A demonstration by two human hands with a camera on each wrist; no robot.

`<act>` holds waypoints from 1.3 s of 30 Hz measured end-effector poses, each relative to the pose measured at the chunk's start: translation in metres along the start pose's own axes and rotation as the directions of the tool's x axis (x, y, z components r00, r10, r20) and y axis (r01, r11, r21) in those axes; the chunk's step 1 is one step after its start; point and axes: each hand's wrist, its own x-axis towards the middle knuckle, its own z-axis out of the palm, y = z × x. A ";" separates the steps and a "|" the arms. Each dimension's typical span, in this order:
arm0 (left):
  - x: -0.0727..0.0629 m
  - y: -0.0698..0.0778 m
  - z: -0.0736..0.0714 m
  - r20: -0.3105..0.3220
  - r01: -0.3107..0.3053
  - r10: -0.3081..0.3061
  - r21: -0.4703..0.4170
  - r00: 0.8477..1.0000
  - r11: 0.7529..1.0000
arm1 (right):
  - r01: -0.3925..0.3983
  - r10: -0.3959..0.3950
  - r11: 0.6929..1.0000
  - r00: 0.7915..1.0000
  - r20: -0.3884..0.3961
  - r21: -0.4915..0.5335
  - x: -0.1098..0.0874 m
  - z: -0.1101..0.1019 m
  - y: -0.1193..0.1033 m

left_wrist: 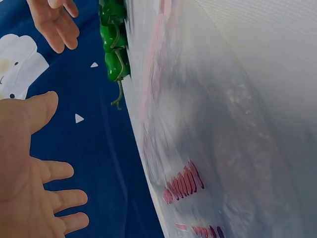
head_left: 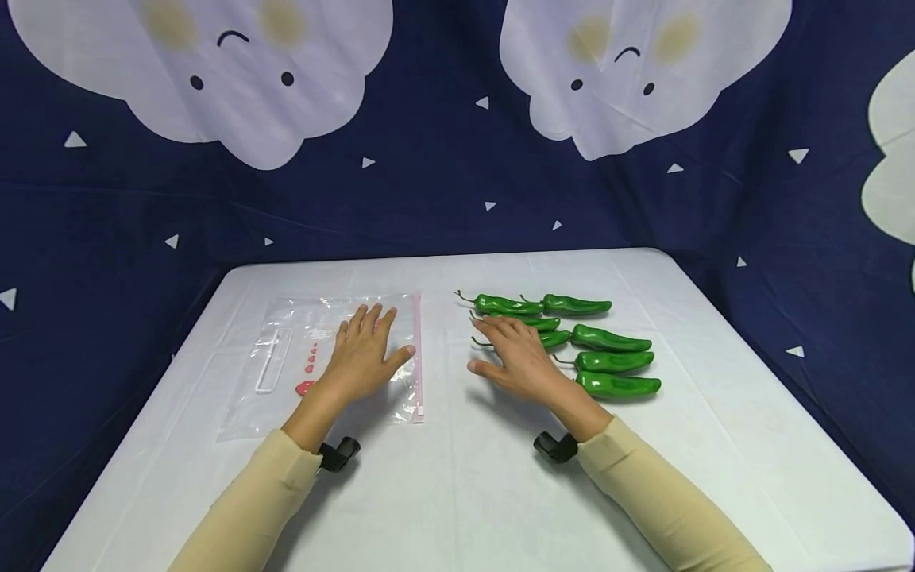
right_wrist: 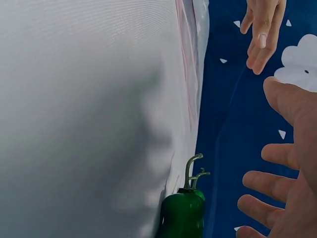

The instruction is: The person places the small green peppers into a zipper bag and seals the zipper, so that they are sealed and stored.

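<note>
Green peppers point(head_left: 611, 339) lie on desk point(head_left: 457, 492) right of clear bag point(head_left: 296, 349); left hand point(head_left: 363, 356) hovers above bag, right hand point(head_left: 522, 359) near peppers, both loosely spread, holding nothing.

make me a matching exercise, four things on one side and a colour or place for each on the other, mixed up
1. peppers
2. plastic bag
3. left hand
4. right hand

A. seen over the plastic bag, head view
B. green
C. seen over some peppers, head view
D. clear, pink strip along one edge

Pairs: 1-B; 2-D; 3-A; 4-C
</note>
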 end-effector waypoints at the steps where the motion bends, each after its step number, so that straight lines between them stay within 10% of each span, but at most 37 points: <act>1: 0.001 0.000 0.000 0.004 0.002 -0.002 -0.003 1.000 1.000 | -0.001 0.001 1.000 1.000 0.002 0.007 0.001 0.000 0.000; 39: 0.025 0.002 0.001 0.063 0.013 -0.013 0.005 0.998 1.000 | -0.047 0.035 0.990 0.995 0.092 0.135 0.030 0.021 -0.003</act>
